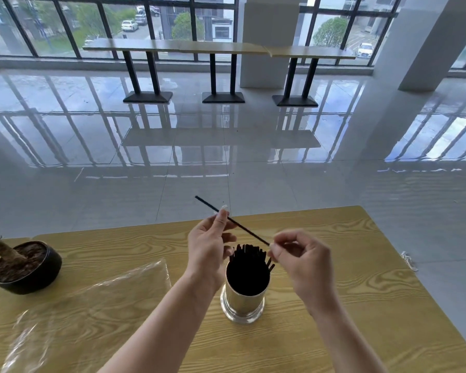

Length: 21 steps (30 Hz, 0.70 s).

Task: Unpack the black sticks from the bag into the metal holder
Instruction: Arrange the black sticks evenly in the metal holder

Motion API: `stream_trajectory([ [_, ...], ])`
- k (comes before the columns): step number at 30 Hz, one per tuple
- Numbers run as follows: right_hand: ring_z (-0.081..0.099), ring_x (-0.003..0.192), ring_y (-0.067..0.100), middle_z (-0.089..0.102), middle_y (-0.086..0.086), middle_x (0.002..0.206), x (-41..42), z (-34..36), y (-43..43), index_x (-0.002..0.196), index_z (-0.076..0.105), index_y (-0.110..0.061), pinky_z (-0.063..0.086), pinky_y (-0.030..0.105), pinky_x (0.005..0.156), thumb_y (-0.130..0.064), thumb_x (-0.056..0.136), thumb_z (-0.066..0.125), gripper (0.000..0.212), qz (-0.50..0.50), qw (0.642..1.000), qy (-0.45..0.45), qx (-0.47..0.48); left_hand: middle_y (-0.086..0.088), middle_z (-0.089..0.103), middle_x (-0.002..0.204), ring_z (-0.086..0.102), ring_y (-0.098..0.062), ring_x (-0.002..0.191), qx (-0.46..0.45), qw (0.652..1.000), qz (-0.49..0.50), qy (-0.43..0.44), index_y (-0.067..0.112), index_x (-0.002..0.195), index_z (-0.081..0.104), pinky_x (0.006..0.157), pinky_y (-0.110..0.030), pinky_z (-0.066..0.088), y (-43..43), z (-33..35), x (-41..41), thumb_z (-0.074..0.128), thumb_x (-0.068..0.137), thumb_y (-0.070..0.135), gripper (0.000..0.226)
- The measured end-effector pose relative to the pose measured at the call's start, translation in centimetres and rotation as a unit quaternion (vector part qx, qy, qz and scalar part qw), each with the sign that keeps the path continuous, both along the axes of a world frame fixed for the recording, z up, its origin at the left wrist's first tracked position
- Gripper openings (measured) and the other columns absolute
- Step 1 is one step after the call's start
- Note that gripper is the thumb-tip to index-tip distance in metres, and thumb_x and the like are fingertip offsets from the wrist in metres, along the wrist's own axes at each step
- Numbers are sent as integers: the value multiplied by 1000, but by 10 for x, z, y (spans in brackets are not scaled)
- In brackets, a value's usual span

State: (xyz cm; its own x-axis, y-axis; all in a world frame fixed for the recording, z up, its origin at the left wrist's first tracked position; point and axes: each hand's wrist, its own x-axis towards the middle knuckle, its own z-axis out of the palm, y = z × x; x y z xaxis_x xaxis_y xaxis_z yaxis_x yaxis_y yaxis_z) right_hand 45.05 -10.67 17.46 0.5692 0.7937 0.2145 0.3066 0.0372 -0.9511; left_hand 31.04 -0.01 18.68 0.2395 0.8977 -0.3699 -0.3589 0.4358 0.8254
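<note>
Black stick (242, 227) pinched between left hand (209, 246) and right hand (301, 261); crowded holder (246, 289) could block its entry.

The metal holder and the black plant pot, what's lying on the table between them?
In the head view, the clear plastic bag lies crumpled on the wooden table between the metal holder and the black plant pot.

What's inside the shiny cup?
The metal holder is packed with black sticks standing upright, their tips poking above the rim. Their lower ends and the holder's bottom are hidden by its wall and the dark bundle.
</note>
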Motion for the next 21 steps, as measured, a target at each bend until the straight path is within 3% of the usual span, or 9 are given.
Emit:
stream_trajectory([
  [5, 73, 76, 11, 77, -11, 83, -2, -30, -4, 87, 77, -28, 63, 34, 71, -8, 82, 81, 21, 74, 990, -32, -115, -3, 76, 78, 62, -14, 62, 118, 988, 42, 95, 11, 88, 72, 45, -25, 44, 4, -17, -19, 68, 93, 22, 12],
  [9, 72, 77, 11, 77, -13, 85, 4, -30, 3, 91, 77, -30, 62, 34, 70, -14, 88, 77, 16, 40, 994, -23, -96, -1, 75, 77, 67, -22, 64, 254, 945, 14, 207, 23, 87, 74, 48, -30, 52, -2, -32, -25, 72, 90, 19, 6],
  [11, 72, 78, 12, 77, -12, 88, 3, -22, 9, 101, 77, -28, 62, 36, 70, -24, 89, 76, 13, 43, 997, -19, -68, 9, 75, 78, 69, -14, 68, 310, 916, -23, 252, 29, 88, 74, 56, -28, 54, -9, -39, -22, 74, 88, 19, 10],
  [14, 69, 78, 13, 72, -12, 91, -5, -7, 16, 114, 74, -27, 60, 30, 69, -46, 87, 68, 33, 85, 993, -73, -27, 20, 73, 83, 68, -6, 75, 377, 877, -75, 287, 33, 87, 75, 67, -19, 53, -23, -46, -10, 75, 87, 21, 12],
  [16, 67, 78, 13, 69, -13, 89, -10, -3, 22, 109, 76, -23, 56, 25, 68, -37, 90, 70, 25, 86, 988, -129, -8, 18, 72, 79, 66, -8, 74, 405, 859, -90, 300, 30, 84, 75, 65, -16, 49, -29, -51, -2, 74, 88, 22, 9],
  [18, 66, 78, 11, 68, -13, 87, -11, -6, 25, 100, 77, -20, 53, 20, 68, -23, 90, 74, 11, 59, 983, -174, 1, 13, 70, 76, 64, -11, 72, 407, 851, -96, 319, 26, 82, 75, 65, -24, 50, -32, -56, 2, 75, 86, 20, 7],
  [21, 67, 81, 4, 71, -15, 86, -6, -18, 22, 95, 78, -20, 53, 17, 70, -19, 87, 78, 8, 26, 980, -193, -30, 14, 70, 84, 64, -9, 73, 409, 839, -99, 345, 25, 95, 77, 69, -27, 53, -32, -63, -4, 80, 81, 20, 15],
])
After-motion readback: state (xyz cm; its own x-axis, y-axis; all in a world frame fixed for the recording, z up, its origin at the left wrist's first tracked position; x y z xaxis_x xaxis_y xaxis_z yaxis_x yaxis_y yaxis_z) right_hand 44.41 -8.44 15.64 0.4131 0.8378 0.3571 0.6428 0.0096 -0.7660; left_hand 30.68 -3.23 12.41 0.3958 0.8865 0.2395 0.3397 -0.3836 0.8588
